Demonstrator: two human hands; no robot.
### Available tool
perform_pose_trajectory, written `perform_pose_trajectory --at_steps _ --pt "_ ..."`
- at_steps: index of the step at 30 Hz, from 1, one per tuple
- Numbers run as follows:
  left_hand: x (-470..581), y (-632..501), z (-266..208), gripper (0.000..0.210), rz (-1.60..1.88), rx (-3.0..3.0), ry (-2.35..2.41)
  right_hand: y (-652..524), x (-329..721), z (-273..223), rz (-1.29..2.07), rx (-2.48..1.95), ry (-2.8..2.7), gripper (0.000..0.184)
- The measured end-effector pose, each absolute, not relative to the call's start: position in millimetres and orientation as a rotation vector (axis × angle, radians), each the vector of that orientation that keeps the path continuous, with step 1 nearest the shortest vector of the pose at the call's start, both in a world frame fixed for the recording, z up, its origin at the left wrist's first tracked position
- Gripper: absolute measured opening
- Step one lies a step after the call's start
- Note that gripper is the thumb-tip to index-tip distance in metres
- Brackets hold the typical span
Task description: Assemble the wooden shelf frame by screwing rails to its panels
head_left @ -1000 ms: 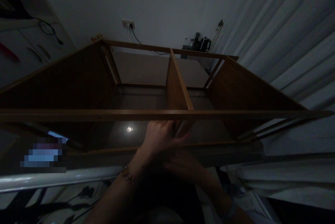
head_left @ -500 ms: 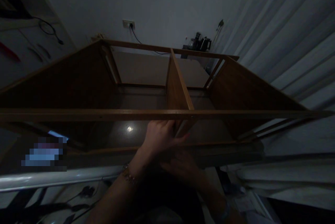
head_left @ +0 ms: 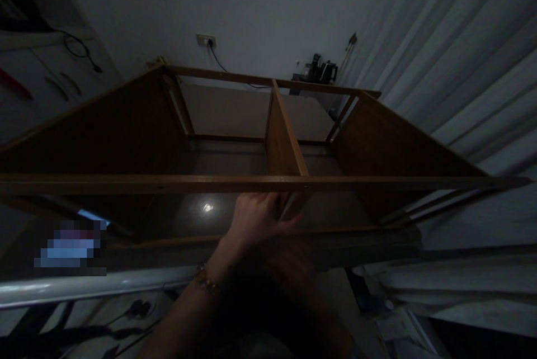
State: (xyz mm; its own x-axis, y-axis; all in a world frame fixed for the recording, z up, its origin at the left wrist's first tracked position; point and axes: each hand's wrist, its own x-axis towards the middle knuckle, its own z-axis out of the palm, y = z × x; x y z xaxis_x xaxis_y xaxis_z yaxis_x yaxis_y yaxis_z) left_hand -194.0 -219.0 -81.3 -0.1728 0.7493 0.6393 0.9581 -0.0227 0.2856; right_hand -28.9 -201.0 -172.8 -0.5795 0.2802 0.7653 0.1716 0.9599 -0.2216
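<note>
A wooden cabinet frame [head_left: 201, 184] with side panels lies in front of me. A wooden divider panel [head_left: 285, 143] splits it into two bays. Below the front rail, my left hand [head_left: 255, 216] is wrapped round the near edge of the divider, its thumb stretched to the right and its fingers partly hidden behind the rail. A beaded bracelet circles that wrist. My right hand [head_left: 291, 264] is just below, dark and smeared by motion; whether it holds anything does not show.
A table with a pale metal edge [head_left: 126, 280] supports the frame. A blurred-out lit screen [head_left: 71, 244] lies at left. Behind are a wall socket [head_left: 206, 40] and a black kettle [head_left: 329, 71]. Curtains [head_left: 474, 68] hang at right; cables lie below left.
My right hand has shifted slightly and is more blurred now. My left hand stays on the divider panel, and the frame looks nearly unchanged.
</note>
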Motion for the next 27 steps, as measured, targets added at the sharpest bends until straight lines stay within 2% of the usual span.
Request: perform_pose_trajectory --at_steps 15,27 --pt "-194.1 -219.2 -81.6 0.046 -1.015 -1.799 -1.940 -196.9 -23.5 -164.0 0.116 -0.222 -2.168 0.025" --pt "-193.7 -218.0 -83.3 0.049 -0.991 -1.762 -1.955 -198.1 -18.9 -162.6 0.087 -0.237 -2.197 0.019"
